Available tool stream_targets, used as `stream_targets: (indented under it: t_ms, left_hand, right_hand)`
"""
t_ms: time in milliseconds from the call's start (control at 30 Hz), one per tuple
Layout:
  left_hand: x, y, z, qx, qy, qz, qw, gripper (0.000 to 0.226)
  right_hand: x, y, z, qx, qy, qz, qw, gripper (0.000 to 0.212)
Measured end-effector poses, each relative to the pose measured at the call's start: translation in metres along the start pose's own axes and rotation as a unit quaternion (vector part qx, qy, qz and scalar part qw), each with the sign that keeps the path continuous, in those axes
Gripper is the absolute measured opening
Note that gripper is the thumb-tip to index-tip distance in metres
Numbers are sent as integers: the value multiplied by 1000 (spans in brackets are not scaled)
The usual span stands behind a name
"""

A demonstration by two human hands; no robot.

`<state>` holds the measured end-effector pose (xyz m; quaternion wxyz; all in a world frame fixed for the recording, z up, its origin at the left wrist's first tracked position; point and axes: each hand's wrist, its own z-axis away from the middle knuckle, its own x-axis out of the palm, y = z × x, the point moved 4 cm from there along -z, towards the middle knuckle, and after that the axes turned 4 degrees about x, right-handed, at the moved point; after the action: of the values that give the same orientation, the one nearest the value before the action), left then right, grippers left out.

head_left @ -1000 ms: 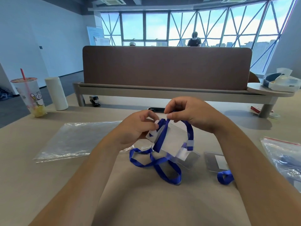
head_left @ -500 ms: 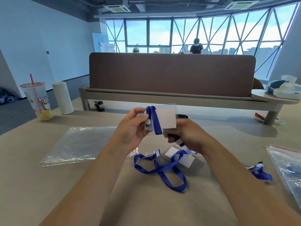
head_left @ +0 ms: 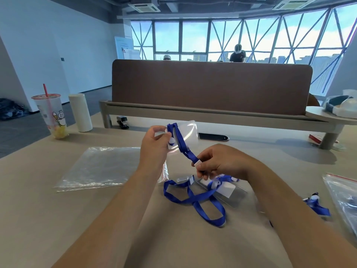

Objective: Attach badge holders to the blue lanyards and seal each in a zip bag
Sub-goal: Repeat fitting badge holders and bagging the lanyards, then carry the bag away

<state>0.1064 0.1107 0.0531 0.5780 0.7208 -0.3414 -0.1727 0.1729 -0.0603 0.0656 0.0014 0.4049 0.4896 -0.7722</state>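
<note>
My left hand (head_left: 154,149) pinches a clear badge holder (head_left: 188,130) raised above the table, with its white clip under my thumb. A blue lanyard (head_left: 182,144) runs from that clip down to my right hand (head_left: 216,163), which pinches the strap at a white piece. The rest of the strap (head_left: 204,204) lies looped on the table below. A second badge holder (head_left: 226,190) with a white card lies flat under my right hand. A clear zip bag (head_left: 96,167) lies flat at the left.
Another zip bag (head_left: 342,192) with a red strip and a short blue lanyard piece (head_left: 316,206) lie at the right edge. A drink cup (head_left: 51,113), a white cylinder (head_left: 80,112) and a stapler (head_left: 122,121) stand at the back left. A brown divider (head_left: 210,86) closes the far side.
My right hand let go of the badge holder's lower edge, moved down to the right and now pinches the lanyard strap. The left hand keeps the holder raised.
</note>
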Motion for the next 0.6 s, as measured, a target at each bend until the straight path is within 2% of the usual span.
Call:
stream_targets:
  t_ms: [100,267,433,600]
  left_hand:
    - [0,3,2,38,-4,-60,997,12]
    - [6,3,4,23,-52,-112,992,11]
    - [16,4,8,44,-114,-177,977,13]
    - [20,3,13,-1,-166,-153,974,13]
  right_hand:
    - [-11,-6,3,-20,69,20,997,12]
    - [-24,-11,4,-73,146,-8,987,7]
    - [-25,-16,6,-103,148,43,983,11]
    - [-27,-21,5,-99,141,114,979,16]
